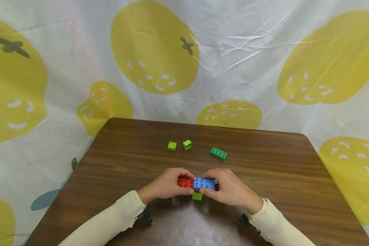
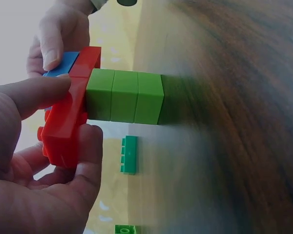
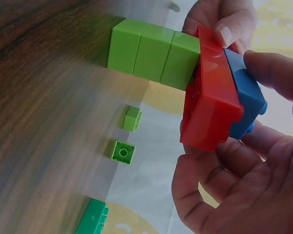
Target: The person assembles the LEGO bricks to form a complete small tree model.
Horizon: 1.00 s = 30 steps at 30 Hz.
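Left grip [image 1: 169,183] is pinching the red brick [image 1: 185,183] and right grip [image 1: 228,187] the blue brick [image 1: 204,183], both above the green stack [image 2: 124,96], where even, straight-down pressure is probably serving best.

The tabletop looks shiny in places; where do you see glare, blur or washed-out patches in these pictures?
Head view: pale glare low in the centre of the tabletop; left wrist view: wood grain soft toward the right, green bricks crisper, upper left washed out; right wrist view: wood darkest at upper left.
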Each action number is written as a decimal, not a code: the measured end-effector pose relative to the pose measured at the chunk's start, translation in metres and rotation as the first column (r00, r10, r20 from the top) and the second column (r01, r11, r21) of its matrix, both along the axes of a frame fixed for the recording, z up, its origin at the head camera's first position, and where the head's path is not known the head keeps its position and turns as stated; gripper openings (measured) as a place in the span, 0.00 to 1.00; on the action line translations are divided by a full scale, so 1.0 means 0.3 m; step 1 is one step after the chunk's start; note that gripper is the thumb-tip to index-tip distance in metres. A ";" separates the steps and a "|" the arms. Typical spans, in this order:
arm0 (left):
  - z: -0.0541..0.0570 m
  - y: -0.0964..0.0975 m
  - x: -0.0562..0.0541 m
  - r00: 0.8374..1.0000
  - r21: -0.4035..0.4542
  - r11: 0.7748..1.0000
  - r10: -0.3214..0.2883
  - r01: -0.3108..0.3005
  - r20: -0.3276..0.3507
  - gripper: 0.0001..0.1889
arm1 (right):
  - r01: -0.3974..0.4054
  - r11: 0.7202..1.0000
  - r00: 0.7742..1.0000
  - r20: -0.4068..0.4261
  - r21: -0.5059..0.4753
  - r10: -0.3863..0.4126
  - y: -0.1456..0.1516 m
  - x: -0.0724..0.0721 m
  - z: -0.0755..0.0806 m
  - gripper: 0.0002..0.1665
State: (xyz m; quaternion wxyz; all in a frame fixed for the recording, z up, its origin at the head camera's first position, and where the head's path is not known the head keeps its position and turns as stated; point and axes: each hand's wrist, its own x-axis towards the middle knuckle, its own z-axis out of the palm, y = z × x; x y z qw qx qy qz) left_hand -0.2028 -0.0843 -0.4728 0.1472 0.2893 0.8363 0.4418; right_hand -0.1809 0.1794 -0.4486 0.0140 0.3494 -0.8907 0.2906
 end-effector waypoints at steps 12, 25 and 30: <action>0.026 -0.029 -0.079 1.000 0.110 0.994 -0.015 0.014 0.006 0.22 | 0.003 1.000 1.000 -0.002 0.013 -0.003 0.000 0.002 0.009 0.18; -0.016 -0.110 -0.301 0.967 0.104 0.963 0.255 -0.250 -0.032 0.22 | 0.022 0.999 1.000 -0.015 0.038 -0.022 0.002 0.008 0.013 0.19; -0.052 -0.141 -0.367 0.941 0.078 0.940 0.337 -0.333 -0.042 0.20 | 0.015 0.999 0.999 -0.032 0.039 -0.014 0.000 0.007 0.010 0.19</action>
